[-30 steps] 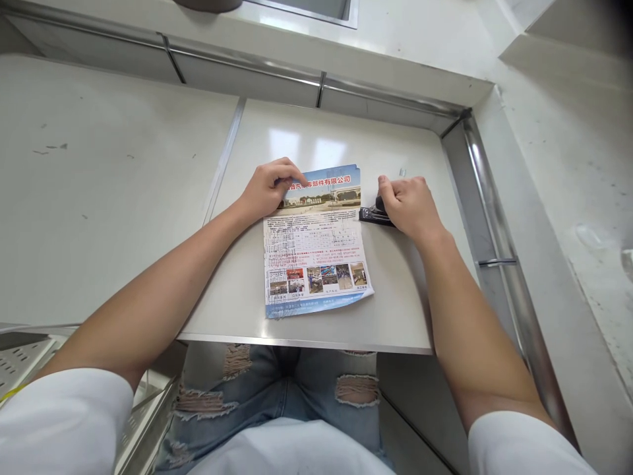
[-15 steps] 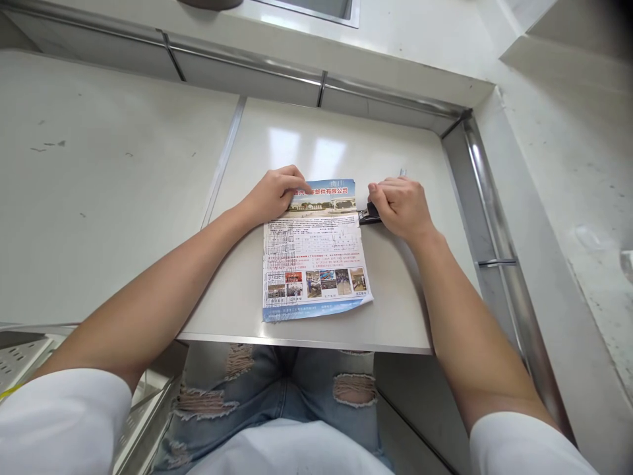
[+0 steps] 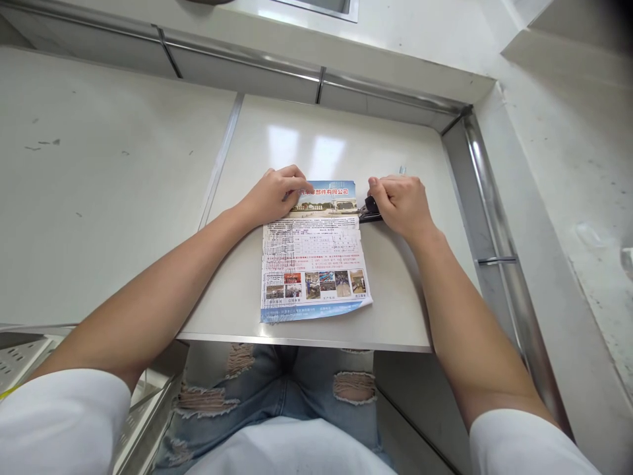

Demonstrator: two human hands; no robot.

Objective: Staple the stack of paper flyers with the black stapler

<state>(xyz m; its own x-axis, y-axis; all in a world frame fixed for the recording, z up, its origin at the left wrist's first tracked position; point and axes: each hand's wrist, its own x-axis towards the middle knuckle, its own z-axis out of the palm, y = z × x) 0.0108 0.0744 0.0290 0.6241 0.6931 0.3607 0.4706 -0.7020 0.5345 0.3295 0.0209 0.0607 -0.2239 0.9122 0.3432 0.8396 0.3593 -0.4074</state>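
A printed leaflet lies flat on the white table, its lower right corner curled up. Rows of staples or thin dark marks run down its left side, with more at the top edge. My left hand grips the leaflet at its upper left, fingers bent over the edge. In my right hand is a black stapler, mostly hidden by the fingers. The stapler's nose meets the leaflet's right edge near the top, and my thumb rests on its upper arm.
The white tabletop has a metal seam on the left and a metal-trimmed raised border behind and right. A small pale bluish piece shows just beyond my right hand. At the lower left stands a white perforated rack.
My right thumb and the stapler's upper arm have risen slightly, so more of the black top shows. My left hand and the leaflet have hardly moved.
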